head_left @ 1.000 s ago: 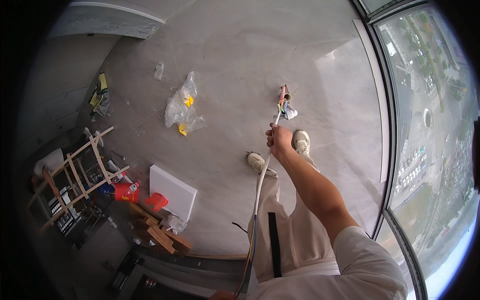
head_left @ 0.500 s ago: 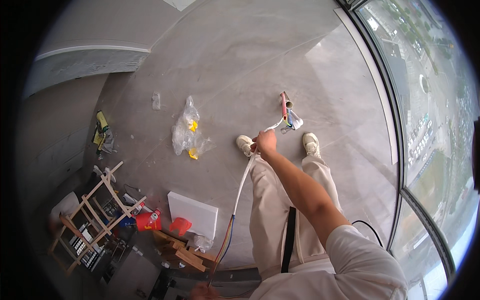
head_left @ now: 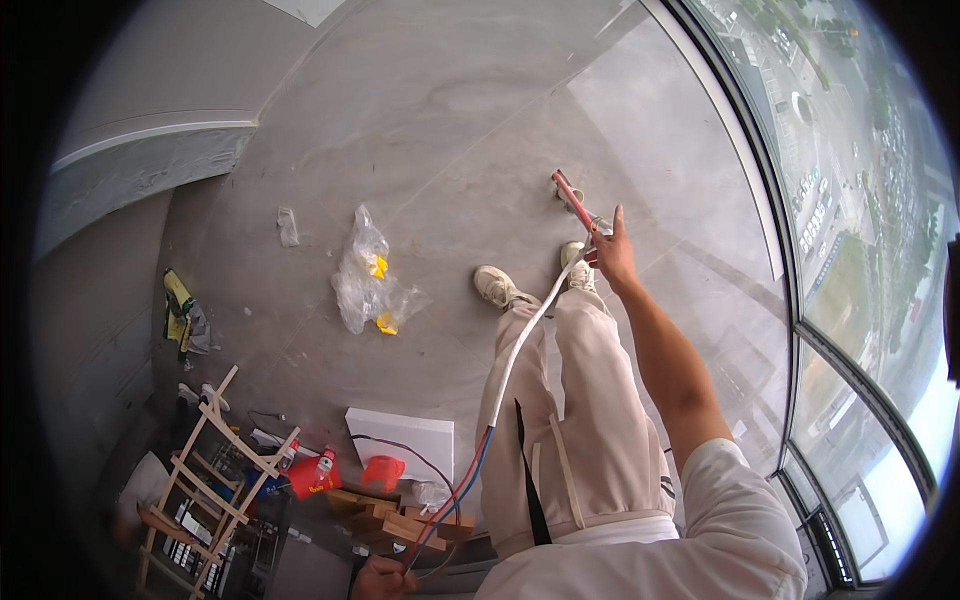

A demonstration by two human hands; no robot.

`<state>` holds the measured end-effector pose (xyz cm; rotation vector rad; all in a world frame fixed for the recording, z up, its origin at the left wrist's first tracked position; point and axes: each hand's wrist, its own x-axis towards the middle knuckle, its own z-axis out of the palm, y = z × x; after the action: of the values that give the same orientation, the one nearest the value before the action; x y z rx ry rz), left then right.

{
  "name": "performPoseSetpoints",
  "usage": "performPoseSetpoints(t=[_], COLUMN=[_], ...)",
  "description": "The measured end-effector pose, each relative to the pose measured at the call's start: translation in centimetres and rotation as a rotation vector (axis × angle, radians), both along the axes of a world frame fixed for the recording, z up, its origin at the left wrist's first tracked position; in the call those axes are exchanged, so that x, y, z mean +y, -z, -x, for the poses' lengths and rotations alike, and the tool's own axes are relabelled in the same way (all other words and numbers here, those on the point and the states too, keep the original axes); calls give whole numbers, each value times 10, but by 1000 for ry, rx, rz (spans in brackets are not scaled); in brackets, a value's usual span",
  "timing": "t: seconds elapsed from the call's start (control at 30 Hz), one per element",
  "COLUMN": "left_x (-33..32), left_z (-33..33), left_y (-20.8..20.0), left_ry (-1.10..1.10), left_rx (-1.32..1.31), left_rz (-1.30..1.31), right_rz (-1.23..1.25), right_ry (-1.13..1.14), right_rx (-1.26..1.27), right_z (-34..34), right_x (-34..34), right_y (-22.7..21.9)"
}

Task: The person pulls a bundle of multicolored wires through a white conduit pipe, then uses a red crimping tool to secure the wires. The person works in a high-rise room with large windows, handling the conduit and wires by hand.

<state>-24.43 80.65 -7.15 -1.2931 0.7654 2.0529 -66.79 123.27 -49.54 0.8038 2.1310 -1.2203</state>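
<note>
A white-sheathed cable (head_left: 518, 345) bows down from beside a red pipe (head_left: 572, 198) that stands up from the floor in front of my shoes. My right hand (head_left: 612, 252) pinches the cable's far end close to the pipe, one finger stretched out. Out of the cable's near end come bare-of-sheath red and blue wires (head_left: 462, 490). They run to my left hand (head_left: 383, 578) at the bottom edge, whose fingers are closed round them. One dark wire loops over a white box. Behind my right hand the pipe's lower end is hidden.
Clear plastic bags (head_left: 362, 285) with yellow bits lie on the floor ahead. At the lower left are a wooden stepladder (head_left: 205, 480), a red bucket (head_left: 316, 476), a white box (head_left: 410, 435) and wood blocks (head_left: 385, 525). A tall window (head_left: 850, 200) lines the right side.
My right hand has moved right, along with the cable's far end. My left hand has come further into view with the wires. My right-side shoe has stepped back and left.
</note>
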Motion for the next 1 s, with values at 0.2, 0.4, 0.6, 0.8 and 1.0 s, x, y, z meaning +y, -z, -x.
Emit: performPoseSetpoints(t=[0.2, 0.4, 0.6, 0.8, 1.0], left_x=[-5, 27, 150, 205, 249], left_z=[69, 10, 22, 14, 3], left_y=[-3, -35, -53, -53, -65], left_ry=[139, 549, 577, 381, 217], left_rx=[93, -354, -582, -629, -668], left_rz=[-67, 2, -191, -233, -258], right_rz=[-150, -294, -365, 95, 235], right_ry=[-319, -297, -309, -84, -69], right_rx=[-130, -7, -179, -322, -466], right_z=[24, 29, 43, 56, 65], right_x=[17, -10, 26, 32, 38], right_y=[44, 15, 28, 21, 24])
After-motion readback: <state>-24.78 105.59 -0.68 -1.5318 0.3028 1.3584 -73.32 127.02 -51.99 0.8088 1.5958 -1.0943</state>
